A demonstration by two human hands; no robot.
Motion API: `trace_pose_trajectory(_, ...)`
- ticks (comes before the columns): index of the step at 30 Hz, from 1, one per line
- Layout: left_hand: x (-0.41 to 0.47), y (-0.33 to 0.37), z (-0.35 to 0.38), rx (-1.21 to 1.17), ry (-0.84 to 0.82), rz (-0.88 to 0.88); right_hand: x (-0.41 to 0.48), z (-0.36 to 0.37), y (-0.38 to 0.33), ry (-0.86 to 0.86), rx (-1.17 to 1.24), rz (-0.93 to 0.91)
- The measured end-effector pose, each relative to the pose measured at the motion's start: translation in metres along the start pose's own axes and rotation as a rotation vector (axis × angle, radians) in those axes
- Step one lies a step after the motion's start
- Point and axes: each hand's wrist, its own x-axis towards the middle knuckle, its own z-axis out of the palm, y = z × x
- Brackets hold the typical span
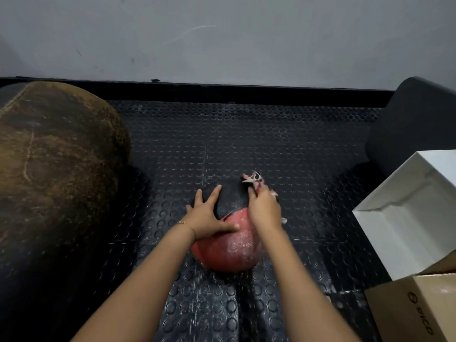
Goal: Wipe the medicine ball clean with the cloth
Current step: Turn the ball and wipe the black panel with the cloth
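Covering the ground, a black studded rubber floor [283, 144]. Bulking at the left, a worn brown leather bag [54, 156]. Standing at the right edge, an open white box [407, 213], with a cardboard box [419, 309] just below it. Resting mid-floor between bag and boxes, the red-and-black medicine ball [222, 250], pale flecks on its red half. Pressing flat on the ball's upper left, the left hand [206, 215], fingers spread straight, grasping nothing. Clutching the pink patterned cloth [256, 180] against the ball's upper right, the right hand [265, 211], blurred. Circling the left wrist, a thin bracelet [185, 224].
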Motion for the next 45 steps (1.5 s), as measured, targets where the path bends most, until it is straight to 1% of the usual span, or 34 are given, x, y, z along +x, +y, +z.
trace_pose_trajectory(3,0.009,-0.008,-0.004,-0.03,-0.007,0.017,-0.061,0.018,0.003,0.013,-0.135,-0.27)
trace_pose_trajectory(4,0.009,-0.012,-0.004,-0.044,0.0,0.026,-0.072,0.016,0.007,0.0,-0.202,-0.359)
trace_pose_trajectory(5,0.008,-0.015,-0.004,-0.065,0.008,0.03,-0.071,0.012,0.008,-0.027,-0.237,-0.408)
trace_pose_trajectory(6,0.005,-0.018,-0.003,-0.083,0.018,0.029,-0.059,0.007,0.009,-0.039,-0.245,-0.408)
trace_pose_trajectory(7,0.003,-0.019,-0.003,-0.093,0.027,0.022,-0.038,0.003,0.012,-0.044,-0.209,-0.342)
trace_pose_trajectory(10,-0.004,-0.019,0.003,-0.101,0.024,-0.006,0.028,-0.011,0.008,-0.094,-0.029,0.085)
trace_pose_trajectory(11,-0.005,-0.019,0.003,-0.093,0.023,-0.001,0.033,-0.011,0.007,-0.098,0.02,0.164)
trace_pose_trajectory(12,-0.005,-0.02,0.002,-0.09,0.025,0.001,0.028,-0.009,0.006,-0.082,0.036,0.173)
trace_pose_trajectory(14,-0.002,-0.021,-0.003,-0.1,0.023,-0.005,-0.005,0.001,0.006,-0.025,0.058,0.09)
trace_pose_trajectory(16,0.002,-0.021,-0.006,-0.08,0.019,0.005,-0.055,0.014,0.008,0.025,0.088,-0.072)
trace_pose_trajectory(18,0.002,-0.017,-0.004,-0.077,0.016,0.009,-0.087,0.024,0.014,0.052,-0.067,-0.215)
trace_pose_trajectory(19,0.0,-0.015,-0.001,-0.082,0.027,0.015,-0.085,0.02,0.013,0.056,-0.122,-0.256)
trace_pose_trajectory(22,-0.012,-0.016,0.01,-0.069,0.068,0.014,-0.029,0.006,0.001,-0.028,-0.096,-0.186)
trace_pose_trajectory(25,-0.022,-0.019,0.013,-0.08,0.07,0.012,0.027,-0.004,-0.024,-0.17,-0.068,-0.002)
trace_pose_trajectory(26,-0.023,-0.02,0.011,-0.083,0.071,0.009,0.028,-0.002,-0.029,-0.177,-0.088,0.009)
trace_pose_trajectory(28,-0.02,-0.024,0.009,-0.099,0.07,-0.001,0.001,0.006,-0.032,-0.149,-0.16,-0.08)
trace_pose_trajectory(31,-0.019,-0.032,0.011,-0.144,0.096,0.029,-0.065,0.012,-0.022,-0.067,-0.177,-0.274)
trace_pose_trajectory(32,-0.019,-0.033,0.013,-0.149,0.106,0.043,-0.08,0.012,-0.016,-0.04,-0.179,-0.304)
trace_pose_trajectory(33,-0.021,-0.034,0.015,-0.142,0.113,0.053,-0.084,0.01,-0.012,-0.027,-0.167,-0.293)
trace_pose_trajectory(34,-0.024,-0.034,0.018,-0.127,0.117,0.058,-0.076,0.007,-0.01,-0.018,-0.157,-0.255)
trace_pose_trajectory(36,-0.027,-0.03,0.021,-0.103,0.108,0.053,-0.031,0.005,-0.006,-0.023,-0.139,-0.116)
trace_pose_trajectory(38,-0.027,-0.026,0.02,-0.089,0.098,0.044,0.017,-0.001,-0.011,-0.076,-0.048,0.048)
trace_pose_trajectory(39,-0.027,-0.025,0.018,-0.087,0.087,0.039,0.029,-0.001,-0.014,-0.1,-0.021,0.092)
trace_pose_trajectory(40,-0.025,-0.024,0.016,-0.097,0.077,0.03,0.028,0.001,-0.016,-0.098,-0.034,0.09)
trace_pose_trajectory(41,-0.023,-0.026,0.013,-0.114,0.07,0.029,0.017,0.006,-0.015,-0.065,-0.067,0.041)
trace_pose_trajectory(44,-0.02,-0.039,0.006,-0.147,0.079,0.075,-0.055,0.016,-0.007,0.018,-0.056,-0.212)
trace_pose_trajectory(45,-0.024,-0.044,0.007,-0.158,0.084,0.096,-0.075,0.016,-0.002,0.022,-0.079,-0.293)
